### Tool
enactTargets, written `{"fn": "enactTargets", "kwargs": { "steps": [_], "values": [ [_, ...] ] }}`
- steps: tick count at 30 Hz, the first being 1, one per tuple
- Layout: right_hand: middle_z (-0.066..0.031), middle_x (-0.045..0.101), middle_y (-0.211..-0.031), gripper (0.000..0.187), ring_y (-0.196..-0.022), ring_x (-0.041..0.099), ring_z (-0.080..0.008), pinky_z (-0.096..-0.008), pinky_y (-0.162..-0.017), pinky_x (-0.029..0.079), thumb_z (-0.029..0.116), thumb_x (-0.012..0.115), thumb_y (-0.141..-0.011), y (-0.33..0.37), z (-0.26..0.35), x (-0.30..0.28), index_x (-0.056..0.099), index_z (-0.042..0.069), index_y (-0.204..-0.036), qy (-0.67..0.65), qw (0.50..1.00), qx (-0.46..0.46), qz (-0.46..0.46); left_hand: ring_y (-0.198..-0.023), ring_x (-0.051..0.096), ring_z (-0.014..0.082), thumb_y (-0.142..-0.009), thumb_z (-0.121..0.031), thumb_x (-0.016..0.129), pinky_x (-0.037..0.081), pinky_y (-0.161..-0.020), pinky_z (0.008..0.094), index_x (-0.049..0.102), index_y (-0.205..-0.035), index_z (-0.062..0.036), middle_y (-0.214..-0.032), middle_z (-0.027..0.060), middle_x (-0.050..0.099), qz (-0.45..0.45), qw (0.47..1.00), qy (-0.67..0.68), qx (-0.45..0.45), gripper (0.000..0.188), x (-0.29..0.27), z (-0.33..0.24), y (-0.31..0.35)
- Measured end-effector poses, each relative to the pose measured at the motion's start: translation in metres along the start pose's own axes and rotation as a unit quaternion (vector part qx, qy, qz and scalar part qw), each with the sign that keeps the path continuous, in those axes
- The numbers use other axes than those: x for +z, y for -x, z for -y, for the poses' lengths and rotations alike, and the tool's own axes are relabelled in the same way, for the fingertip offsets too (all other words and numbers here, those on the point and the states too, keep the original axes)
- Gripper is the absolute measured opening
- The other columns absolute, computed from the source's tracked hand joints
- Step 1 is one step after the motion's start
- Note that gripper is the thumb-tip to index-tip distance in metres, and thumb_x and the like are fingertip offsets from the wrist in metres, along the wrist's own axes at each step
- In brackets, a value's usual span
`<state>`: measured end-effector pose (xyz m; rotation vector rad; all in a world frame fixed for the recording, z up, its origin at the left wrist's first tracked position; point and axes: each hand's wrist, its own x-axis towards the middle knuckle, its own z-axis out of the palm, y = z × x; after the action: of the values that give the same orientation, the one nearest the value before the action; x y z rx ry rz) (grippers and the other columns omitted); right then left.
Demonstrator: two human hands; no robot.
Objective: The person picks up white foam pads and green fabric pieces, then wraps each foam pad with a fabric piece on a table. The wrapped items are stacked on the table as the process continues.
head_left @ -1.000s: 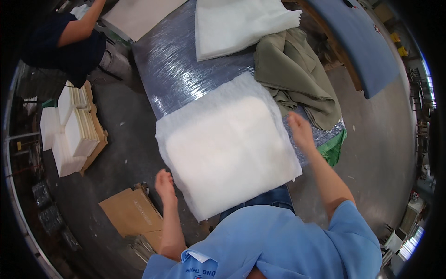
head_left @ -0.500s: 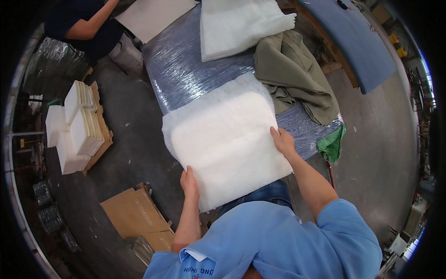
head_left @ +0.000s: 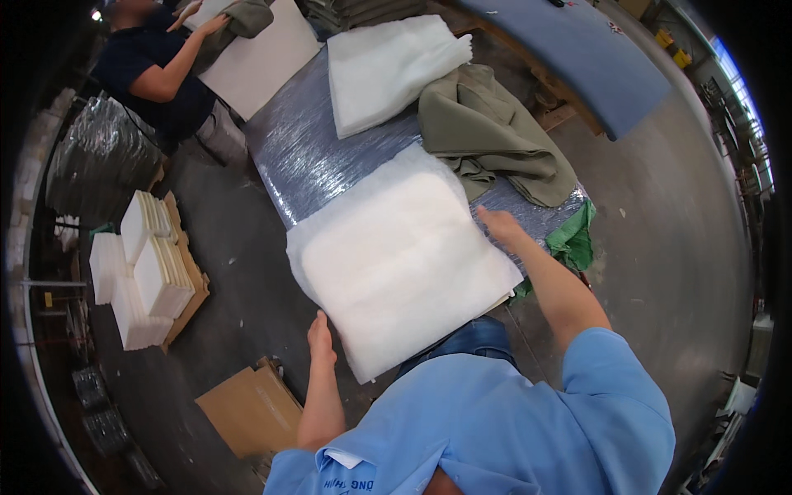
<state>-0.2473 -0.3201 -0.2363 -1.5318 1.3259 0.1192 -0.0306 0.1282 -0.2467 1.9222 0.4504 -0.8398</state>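
A white padded cushion (head_left: 396,272), wrapped in a layer of fluffy white wadding (head_left: 330,221), lies on the near end of a film-covered table. My left hand (head_left: 322,337) is beside its left edge, fingers straight and thumb apart, holding nothing. At the opposite edge, my right hand (head_left: 502,226) has its fingers stretched toward the cushion; whether the fingertips touch it I cannot tell. Just beyond the right hand, a crumpled olive-green fabric cover (head_left: 487,132) rests on the table. Folded white wadding (head_left: 396,70) lies behind it, partly under the cover.
Plastic film wraps the table (head_left: 305,136); a green cloth (head_left: 572,239) hangs at its right corner. A co-worker (head_left: 157,78) handles olive fabric at the far left. Stacked white foam blocks (head_left: 153,268) and a cardboard box (head_left: 250,408) stand left. A blue-topped table (head_left: 577,58) is at far right.
Both my hands have loosened from the cushion's sides and moved slightly outward. The view has shifted, showing more of the co-worker, who has olive fabric in hand.
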Motion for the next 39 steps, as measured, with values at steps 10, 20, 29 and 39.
{"fn": "enactTargets", "kwargs": {
  "steps": [10, 20, 29, 39],
  "values": [
    [-0.0303, 0.055, -0.142, 0.083, -0.135, 0.052, -0.0423, -0.0458, -0.111, 0.041, 0.064, 0.044, -0.1, 0.053, -0.039, 0.026, 0.06, -0.01, -0.133, 0.084, 0.996, 0.038, -0.001, -0.124, 0.06, 0.0315, -0.107, -0.049, 0.047, 0.048, -0.105, 0.0443, 0.047, -0.143, 0.0083, -0.137, 0.0205, 0.06, 0.11, 0.984, 0.128, -0.054, 0.067, 0.026, 0.051, 0.057],
    [-0.0282, 0.049, -0.148, 0.095, -0.137, 0.048, -0.04, -0.0477, -0.112, 0.039, 0.074, 0.041, -0.097, 0.021, -0.087, 0.017, 0.055, -0.01, -0.137, -0.189, 0.976, 0.08, 0.069, -0.11, 0.064, 0.029, -0.104, -0.057, 0.049, 0.055, -0.091, 0.0417, 0.051, -0.141, 0.0051, -0.138, 0.0192, 0.059, 0.163, 0.95, 0.229, -0.133, 0.072, 0.014, 0.056, 0.036],
    [-0.0292, 0.054, -0.144, 0.087, -0.138, 0.049, -0.0401, -0.045, -0.113, 0.038, 0.066, 0.045, -0.1, 0.083, -0.081, -0.016, 0.055, -0.012, -0.136, 0.005, 0.996, 0.056, 0.066, -0.108, 0.065, 0.0263, -0.104, -0.059, 0.047, 0.052, -0.09, 0.0378, 0.056, -0.136, 0.0046, -0.128, 0.0169, 0.065, 0.145, 0.984, 0.067, -0.082, 0.072, -0.015, 0.077, 0.067],
    [-0.0308, 0.049, -0.148, 0.094, -0.141, 0.045, -0.0412, -0.0447, -0.114, 0.037, 0.071, 0.039, -0.098, 0.063, -0.105, 0.043, 0.051, -0.011, -0.141, 0.039, 0.995, 0.092, -0.005, -0.121, 0.062, 0.0281, -0.106, -0.061, 0.035, 0.05, -0.101, 0.0379, 0.052, -0.139, 0.0082, -0.138, 0.0175, 0.061, 0.066, 0.983, 0.153, -0.07, 0.079, 0.021, 0.091, 0.067]
  ]
}}
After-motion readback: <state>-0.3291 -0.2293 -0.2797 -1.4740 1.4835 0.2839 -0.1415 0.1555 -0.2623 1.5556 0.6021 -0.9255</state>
